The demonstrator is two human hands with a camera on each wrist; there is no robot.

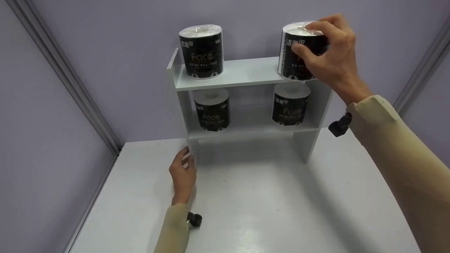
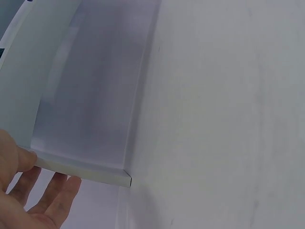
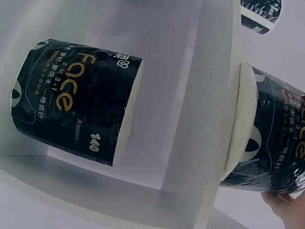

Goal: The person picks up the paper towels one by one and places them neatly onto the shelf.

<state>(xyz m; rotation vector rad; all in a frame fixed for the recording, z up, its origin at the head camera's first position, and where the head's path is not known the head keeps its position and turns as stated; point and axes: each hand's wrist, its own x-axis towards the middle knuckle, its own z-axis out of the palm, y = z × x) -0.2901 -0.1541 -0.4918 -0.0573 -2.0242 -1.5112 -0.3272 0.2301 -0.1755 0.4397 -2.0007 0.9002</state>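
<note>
My right hand (image 1: 334,52) grips a paper roll (image 1: 286,58) in black printed wrapping at the right end of the shelf's top board (image 1: 249,72). The thumb presses its front and the fingers reach over its white top. In the right wrist view, that roll (image 3: 274,138) has its base right at the board's edge. Low at the shelf's left side panel (image 1: 184,109), my left hand (image 1: 182,177) pinches the panel edge (image 2: 86,172), thumb on the inner side and fingers on the outer. A matching roll (image 1: 202,52) stands upright at the top left.
On the middle board (image 1: 246,130) stand a left roll (image 1: 213,112) and a right roll (image 1: 291,107), both upright. The white shelf rests on a white table (image 1: 242,196) against a pale wall (image 1: 140,70). Metal posts (image 1: 70,77) flank the space.
</note>
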